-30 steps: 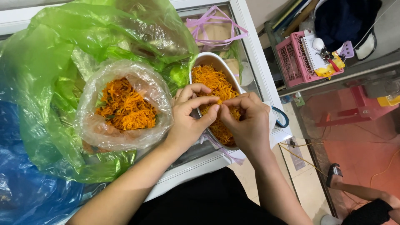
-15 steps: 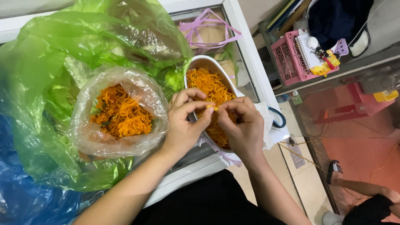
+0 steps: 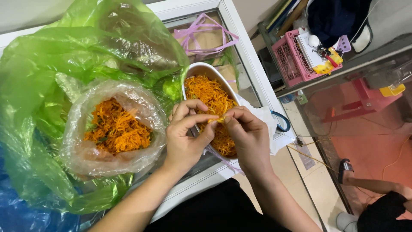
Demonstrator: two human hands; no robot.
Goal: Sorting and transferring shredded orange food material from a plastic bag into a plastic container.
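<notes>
Both hands, left hand (image 3: 184, 137) and right hand (image 3: 246, 137), stay pinched together on one orange shredded strand (image 3: 216, 120) above the white oval bowl (image 3: 198, 68); a clear plastic bag of orange shreds (image 3: 113, 129) lies left, inside crumpled green plastic (image 3: 38, 86).

A small shop: glass display counter (image 3: 251, 81), cluttered shelf (image 3: 343, 64) beside it.

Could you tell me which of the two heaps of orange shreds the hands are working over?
The heap in the white oval dish, under both hands, not the clear-bag heap left of it.
</notes>
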